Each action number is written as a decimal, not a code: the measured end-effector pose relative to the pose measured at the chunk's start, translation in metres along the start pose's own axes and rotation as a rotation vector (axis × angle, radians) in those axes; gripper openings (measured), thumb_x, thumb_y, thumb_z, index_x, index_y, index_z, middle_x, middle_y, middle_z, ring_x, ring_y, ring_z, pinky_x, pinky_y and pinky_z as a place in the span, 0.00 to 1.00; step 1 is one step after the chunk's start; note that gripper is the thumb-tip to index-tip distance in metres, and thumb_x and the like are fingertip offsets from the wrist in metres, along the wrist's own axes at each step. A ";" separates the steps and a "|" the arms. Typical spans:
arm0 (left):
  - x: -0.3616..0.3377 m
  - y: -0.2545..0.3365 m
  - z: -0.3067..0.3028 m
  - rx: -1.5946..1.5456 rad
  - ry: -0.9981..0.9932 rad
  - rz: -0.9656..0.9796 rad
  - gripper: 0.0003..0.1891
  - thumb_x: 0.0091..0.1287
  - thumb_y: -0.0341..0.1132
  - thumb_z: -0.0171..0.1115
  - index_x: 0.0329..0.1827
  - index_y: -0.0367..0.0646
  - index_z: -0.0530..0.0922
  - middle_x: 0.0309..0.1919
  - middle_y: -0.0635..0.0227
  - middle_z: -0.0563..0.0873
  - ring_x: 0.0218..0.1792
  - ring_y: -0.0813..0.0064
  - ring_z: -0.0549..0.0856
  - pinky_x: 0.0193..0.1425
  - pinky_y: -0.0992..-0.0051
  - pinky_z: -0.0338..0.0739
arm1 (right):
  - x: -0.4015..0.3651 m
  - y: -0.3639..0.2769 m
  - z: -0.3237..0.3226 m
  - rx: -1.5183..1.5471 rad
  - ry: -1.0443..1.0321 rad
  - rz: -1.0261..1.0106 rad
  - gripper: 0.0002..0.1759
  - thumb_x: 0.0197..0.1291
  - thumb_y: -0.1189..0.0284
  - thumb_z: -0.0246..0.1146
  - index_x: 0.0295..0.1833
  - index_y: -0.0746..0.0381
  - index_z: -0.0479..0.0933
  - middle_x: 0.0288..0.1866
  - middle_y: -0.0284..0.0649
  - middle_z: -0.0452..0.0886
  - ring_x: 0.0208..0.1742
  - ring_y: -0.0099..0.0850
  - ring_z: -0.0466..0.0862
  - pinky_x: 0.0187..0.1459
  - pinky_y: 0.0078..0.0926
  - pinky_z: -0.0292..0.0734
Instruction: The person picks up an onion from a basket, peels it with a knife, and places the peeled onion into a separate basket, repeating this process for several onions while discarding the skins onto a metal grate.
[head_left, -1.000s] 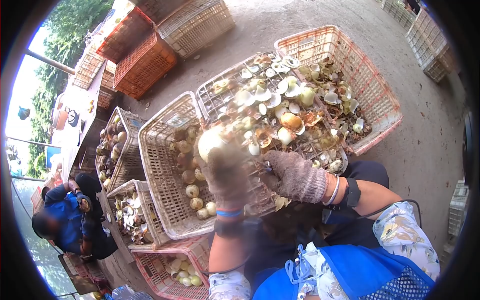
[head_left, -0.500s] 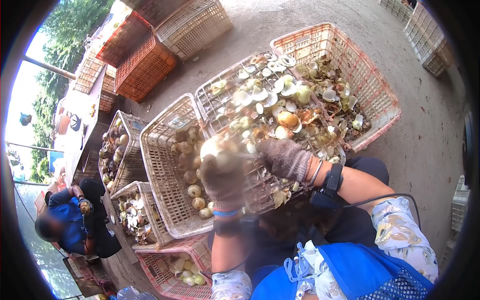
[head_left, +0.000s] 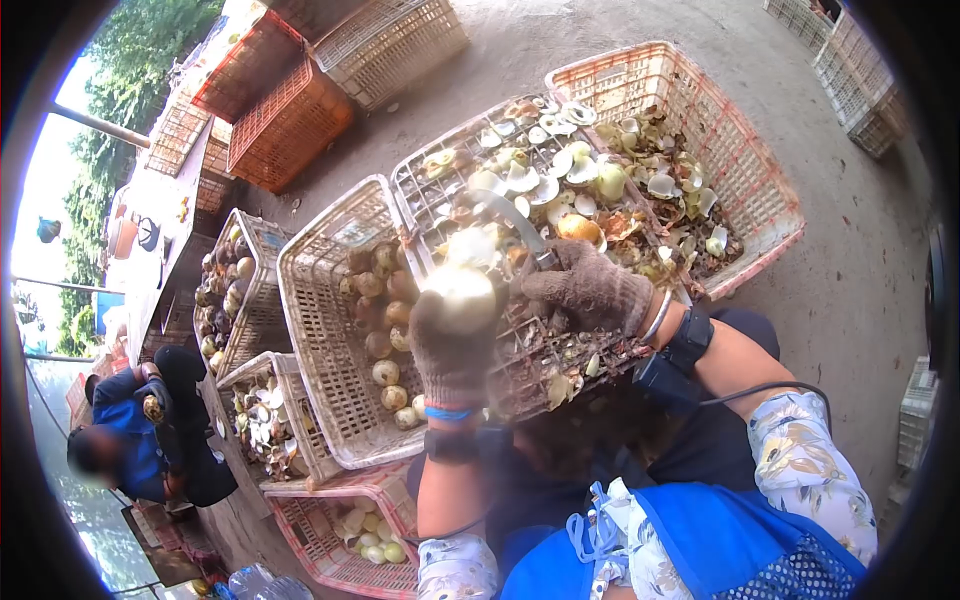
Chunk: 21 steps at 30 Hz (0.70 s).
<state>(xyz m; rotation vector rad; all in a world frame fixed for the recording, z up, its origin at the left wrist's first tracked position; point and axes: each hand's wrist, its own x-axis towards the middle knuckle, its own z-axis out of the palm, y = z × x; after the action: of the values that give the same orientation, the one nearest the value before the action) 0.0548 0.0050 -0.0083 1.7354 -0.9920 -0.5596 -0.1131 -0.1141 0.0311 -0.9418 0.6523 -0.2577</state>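
My left hand, in a brown knit glove, is closed around a pale peeled onion that glare partly washes out. Just right of it, my right hand, gloved too, grips a knife whose curved blade points up and left, apart from the onion. Both hands hover over a crate-like grid strewn with onion skins and cut pieces. A brownish onion lies among these scraps beyond my right hand.
Unpeeled onions sit in the left crate. Skins half fill the right crate. A pink crate with peeled onions stands at lower left. Another person in blue sits at far left. Stacked crates stand behind.
My right hand has moved slightly right and turned, and the knife blade now shows raised away from the onion. My left hand still holds the onion, slightly further from the right hand.
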 end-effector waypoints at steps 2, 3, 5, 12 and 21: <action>0.000 0.004 0.004 -0.189 0.016 -0.067 0.32 0.54 0.46 0.69 0.63 0.43 0.74 0.56 0.55 0.81 0.58 0.53 0.81 0.65 0.48 0.77 | 0.003 0.001 0.003 -0.228 0.144 -0.292 0.12 0.60 0.68 0.70 0.45 0.61 0.79 0.29 0.34 0.82 0.26 0.21 0.80 0.24 0.21 0.78; -0.002 0.006 0.006 -0.503 -0.015 -0.167 0.34 0.53 0.44 0.69 0.65 0.43 0.72 0.57 0.54 0.80 0.59 0.53 0.80 0.65 0.47 0.76 | 0.003 -0.001 0.005 -0.229 0.151 -0.293 0.12 0.60 0.68 0.70 0.45 0.61 0.79 0.29 0.34 0.82 0.26 0.21 0.80 0.24 0.21 0.78; -0.006 0.017 0.007 -0.508 -0.102 -0.160 0.36 0.53 0.42 0.69 0.67 0.42 0.70 0.58 0.54 0.79 0.60 0.54 0.79 0.66 0.48 0.76 | 0.000 -0.012 0.013 -0.044 0.196 -0.316 0.13 0.59 0.69 0.70 0.47 0.61 0.79 0.32 0.35 0.82 0.30 0.23 0.82 0.28 0.24 0.79; -0.015 0.044 0.018 -0.691 -0.233 -0.205 0.37 0.55 0.37 0.66 0.70 0.41 0.66 0.60 0.55 0.77 0.60 0.56 0.79 0.66 0.54 0.76 | 0.002 -0.008 0.004 0.038 0.067 -0.309 0.13 0.56 0.70 0.72 0.45 0.62 0.81 0.37 0.36 0.85 0.34 0.20 0.81 0.35 0.22 0.80; -0.029 0.055 0.005 -1.040 -0.109 -0.308 0.17 0.62 0.28 0.64 0.54 0.36 0.79 0.52 0.57 0.83 0.49 0.65 0.84 0.56 0.68 0.80 | 0.050 -0.023 -0.107 -0.789 0.911 -0.865 0.29 0.56 0.65 0.72 0.60 0.68 0.74 0.52 0.51 0.83 0.48 0.37 0.85 0.48 0.31 0.84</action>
<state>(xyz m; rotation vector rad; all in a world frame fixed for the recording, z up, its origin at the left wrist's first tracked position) 0.0150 0.0179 0.0384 0.9073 -0.3472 -1.1295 -0.1390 -0.2218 -0.0147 -1.8715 1.1825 -1.3184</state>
